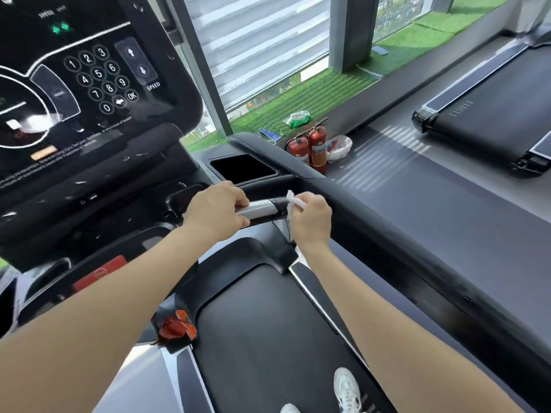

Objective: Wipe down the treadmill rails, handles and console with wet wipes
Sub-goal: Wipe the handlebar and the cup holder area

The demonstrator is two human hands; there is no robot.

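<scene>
Both hands work one handle [262, 210]: left hand [216, 211] curls round its silver part, right hand [310, 217] pinches a wet wipe [293, 201] against its black end

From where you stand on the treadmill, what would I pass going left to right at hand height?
Console → left hand gripping the silver handle → wet wipe → right hand → black side rail → neighbouring treadmill.

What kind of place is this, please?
Most likely a gym. The person stands on a treadmill with a speed keypad console, a second treadmill stands to the right, and two fire extinguishers stand by large windows.
</scene>
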